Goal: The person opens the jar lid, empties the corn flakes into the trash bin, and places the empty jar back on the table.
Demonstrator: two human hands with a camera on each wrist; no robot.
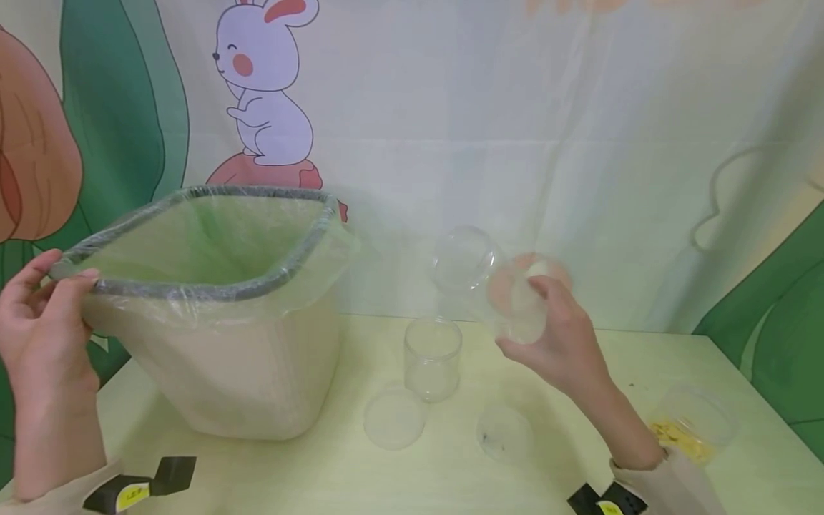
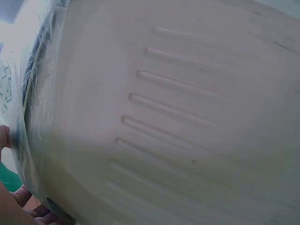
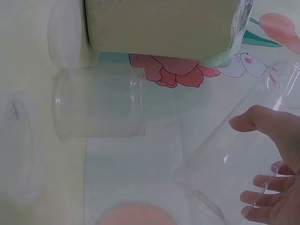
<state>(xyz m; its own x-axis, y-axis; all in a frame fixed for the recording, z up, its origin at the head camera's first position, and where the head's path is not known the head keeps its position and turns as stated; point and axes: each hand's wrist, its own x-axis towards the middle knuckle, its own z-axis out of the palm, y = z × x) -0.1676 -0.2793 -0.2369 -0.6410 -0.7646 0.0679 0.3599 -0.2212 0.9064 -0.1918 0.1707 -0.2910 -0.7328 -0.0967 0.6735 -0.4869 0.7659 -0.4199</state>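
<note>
My left hand (image 1: 54, 322) grips the rim of a bin (image 1: 225, 365) at its near left corner, with the thumb over the edge. A clear plastic bag (image 1: 283, 315) lines this bin and folds over its dark grey rim. Raised above the table, my right hand (image 1: 566, 336) holds a clear jar (image 3: 211, 159) around its side. This jar is tilted, its upper end leaning towards the bin, and I see nothing inside it. Below it, another clear jar (image 1: 433, 365) stands upright on the table. In the left wrist view the bin's ribbed wall (image 2: 187, 117) hides most of the hand.
Two round clear lids lie on the table, one lid (image 1: 394, 420) beside the standing jar and a second lid (image 1: 504, 433) further right, with dark specks. At the right edge a clear container (image 1: 704, 415) holds yellow pieces (image 1: 682, 440). A printed cloth (image 1: 399, 107) hangs behind.
</note>
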